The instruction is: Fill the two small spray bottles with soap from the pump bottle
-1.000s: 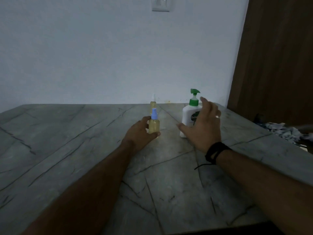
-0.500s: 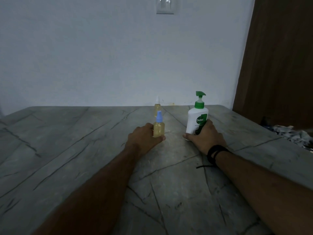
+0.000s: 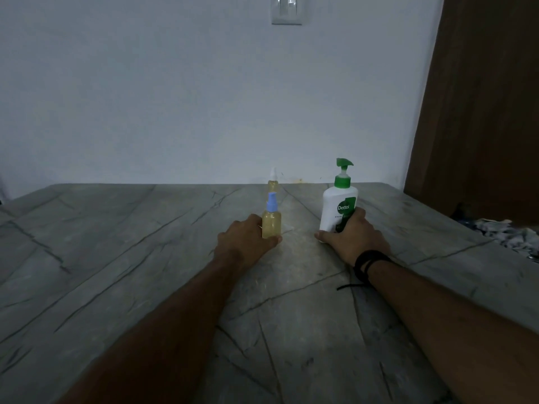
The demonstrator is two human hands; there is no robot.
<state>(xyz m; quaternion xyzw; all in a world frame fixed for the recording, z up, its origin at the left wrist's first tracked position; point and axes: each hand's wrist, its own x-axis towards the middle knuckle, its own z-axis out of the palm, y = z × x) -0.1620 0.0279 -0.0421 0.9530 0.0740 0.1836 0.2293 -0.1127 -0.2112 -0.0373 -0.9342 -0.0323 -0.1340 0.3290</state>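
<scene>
A small spray bottle with a blue cap (image 3: pixel 271 218) stands upright on the grey stone table (image 3: pixel 116 258), holding yellowish liquid. My left hand (image 3: pixel 243 243) grips its lower part from the left. Behind it, near the wall, stands a second small spray bottle with a white cap (image 3: pixel 273 183), also yellowish inside. To the right is the white pump bottle with a green pump head (image 3: pixel 339 204), upright on the table. My right hand (image 3: pixel 351 239) holds its base, fingers curled round the lower front.
A brown wooden door (image 3: pixel 481 112) fills the right side. Crumpled cloth or paper (image 3: pixel 513 233) lies past the table's right edge. A wall switch plate (image 3: pixel 286 10) hangs above. The table's far edge meets the pale wall.
My right hand came down from beside the pump bottle's upper part and closed round its base. My left hand kept hold of the blue-capped bottle.
</scene>
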